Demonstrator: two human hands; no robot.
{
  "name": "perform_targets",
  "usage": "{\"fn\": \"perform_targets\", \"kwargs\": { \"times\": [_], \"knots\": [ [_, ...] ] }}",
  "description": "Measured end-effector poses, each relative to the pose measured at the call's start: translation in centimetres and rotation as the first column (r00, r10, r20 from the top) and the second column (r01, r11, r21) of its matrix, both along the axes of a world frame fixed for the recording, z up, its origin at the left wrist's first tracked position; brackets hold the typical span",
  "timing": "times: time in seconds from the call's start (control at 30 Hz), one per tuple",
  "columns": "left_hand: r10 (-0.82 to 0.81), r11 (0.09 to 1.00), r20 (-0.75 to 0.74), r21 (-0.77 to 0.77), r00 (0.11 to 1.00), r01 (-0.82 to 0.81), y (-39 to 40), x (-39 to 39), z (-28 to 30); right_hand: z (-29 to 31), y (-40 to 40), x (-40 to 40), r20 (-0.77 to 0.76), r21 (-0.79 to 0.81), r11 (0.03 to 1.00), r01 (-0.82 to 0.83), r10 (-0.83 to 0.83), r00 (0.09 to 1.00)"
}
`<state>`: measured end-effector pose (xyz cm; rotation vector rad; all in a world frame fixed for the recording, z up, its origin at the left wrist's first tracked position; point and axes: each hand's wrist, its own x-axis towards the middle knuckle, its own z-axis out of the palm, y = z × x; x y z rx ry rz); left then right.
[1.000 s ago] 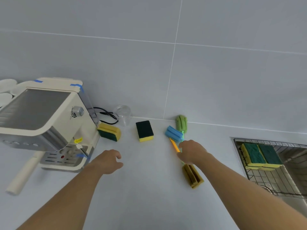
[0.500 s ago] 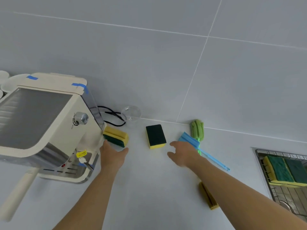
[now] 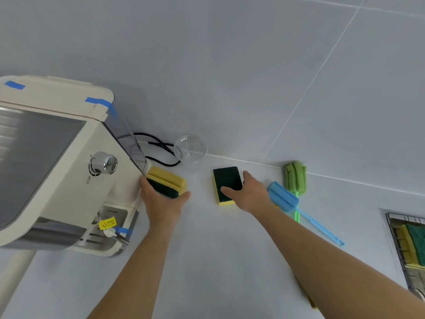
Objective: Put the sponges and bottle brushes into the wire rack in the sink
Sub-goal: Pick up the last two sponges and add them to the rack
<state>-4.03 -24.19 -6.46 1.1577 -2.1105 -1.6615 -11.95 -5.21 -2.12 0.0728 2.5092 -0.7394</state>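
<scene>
A yellow sponge with a dark green scouring side lies against the coffee machine's corner. My left hand spans it, thumb at one end and fingers at the other. A second sponge, dark green on yellow, lies flat on the counter. My right hand rests spread over its right half with the thumb on top. To the right lie a blue bottle brush and a green one. The wire rack at the right edge holds sponges. An olive brush peeks from under my right forearm.
A cream coffee machine with blue tape fills the left side. A clear plastic cup and a black cable sit by the tiled wall behind the sponges. The counter is white.
Both hands moved forward. The left one closed around the sponge by the machine, and the right one shifted left from the blue brush onto the middle sponge. The view swung left.
</scene>
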Motion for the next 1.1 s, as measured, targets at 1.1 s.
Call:
{"fn": "perform_targets", "kwargs": {
  "times": [1.1],
  "knots": [
    [-0.403, 0.837, 0.237, -0.295, 0.884, 0.461, 1.0, 2.5, 3.3, 1.4, 0.6, 1.7, -0.005, -0.022, 0.996, 0.083, -0.083, 0.997]
  ]
}}
